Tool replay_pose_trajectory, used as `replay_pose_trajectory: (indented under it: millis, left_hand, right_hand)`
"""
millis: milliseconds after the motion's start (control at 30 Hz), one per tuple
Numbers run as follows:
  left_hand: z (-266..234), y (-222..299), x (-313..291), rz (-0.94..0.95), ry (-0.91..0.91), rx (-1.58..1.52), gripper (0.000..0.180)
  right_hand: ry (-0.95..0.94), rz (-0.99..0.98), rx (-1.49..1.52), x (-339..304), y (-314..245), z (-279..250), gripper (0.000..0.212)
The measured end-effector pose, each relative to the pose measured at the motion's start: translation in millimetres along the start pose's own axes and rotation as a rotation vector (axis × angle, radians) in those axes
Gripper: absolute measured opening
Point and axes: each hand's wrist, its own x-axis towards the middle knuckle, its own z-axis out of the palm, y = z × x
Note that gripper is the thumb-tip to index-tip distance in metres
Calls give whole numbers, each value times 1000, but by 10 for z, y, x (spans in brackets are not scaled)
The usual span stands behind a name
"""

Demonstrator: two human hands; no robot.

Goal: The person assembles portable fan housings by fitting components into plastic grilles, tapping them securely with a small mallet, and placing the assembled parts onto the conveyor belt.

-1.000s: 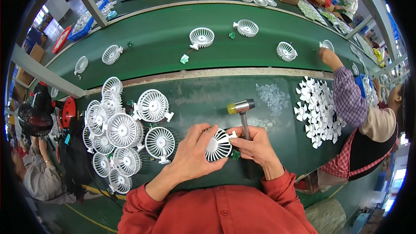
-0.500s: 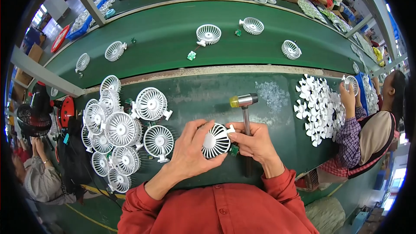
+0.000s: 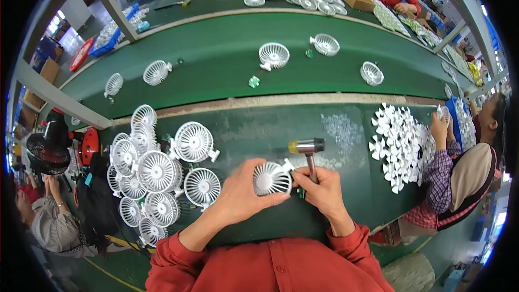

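Between the thumb and fingers of my left hand [image 3: 235,192] is a round white fan housing [image 3: 272,179] with curved ribs and a small stem at its upper right. My right hand [image 3: 320,190] is closed around the handle of a hammer [image 3: 306,146], its yellow and black-ended head pointing away from me. My right thumb and fingertips are close to the housing's stem; whether they touch it I cannot tell. A bit of green circuit board [image 3: 301,192] shows beside my right fingers. The lower end of the hammer handle is hidden by my hand.
Stacked white fan housings [image 3: 158,171] stand at left. Small clear pieces [image 3: 343,132] and a heap of white fan blades [image 3: 400,146] lie at right. Several housings rest on the green conveyor [image 3: 216,65] ahead. A co-worker [image 3: 459,173] sits at right; others work beyond.
The view has tipped slightly, so the scene sits lower. The hammer has come nearer to me and its handle is now in my right hand's grip. My left hand still holds the housing.
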Motion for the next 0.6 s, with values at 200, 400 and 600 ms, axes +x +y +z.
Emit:
replay_pose_trajectory:
  millis: [200,400,600]
  left_hand:
    - [-314,66,341,-103,-236,-411,48]
    - [-823,220,1297,274,379,696,41]
    - [-617,-94,2182,406,266,872,42]
  right_hand:
    - [150,-117,37,44,-73,-44,15]
    - [454,-411,-24,-47,-164,-291,11]
    - [440,-583,-105,-116,-37,-366,11]
